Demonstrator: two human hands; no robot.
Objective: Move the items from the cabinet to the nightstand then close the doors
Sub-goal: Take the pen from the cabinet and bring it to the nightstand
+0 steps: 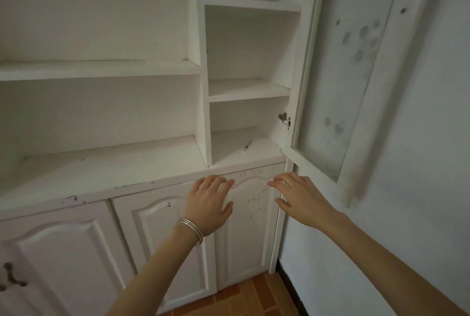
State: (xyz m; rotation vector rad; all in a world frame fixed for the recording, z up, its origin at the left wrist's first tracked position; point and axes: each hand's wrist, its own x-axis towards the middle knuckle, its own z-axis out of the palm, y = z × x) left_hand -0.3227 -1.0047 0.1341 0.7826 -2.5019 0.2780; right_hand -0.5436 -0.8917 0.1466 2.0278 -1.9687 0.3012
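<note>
A white cabinet [157, 181] fills the view, its upper shelves bare. The tall glass-panelled upper door [338, 82] stands swung open at the right. Below the counter ledge the lower doors [249, 226] are shut. My left hand [208, 204], with silver bangles at the wrist, lies flat with fingers spread on the rightmost lower door. My right hand [297, 196] hovers open, fingers apart, near that door's right edge, just under the open upper door's bottom corner. Neither hand holds anything. No nightstand is in view.
A metal hinge [284, 118] sits on the right wall of the lowest narrow shelf. A small dark speck [246, 146] lies on that shelf's floor. A white wall [407, 188] stands at right; orange floor tiles [244, 298] show below. A dark door handle [10, 277] is at lower left.
</note>
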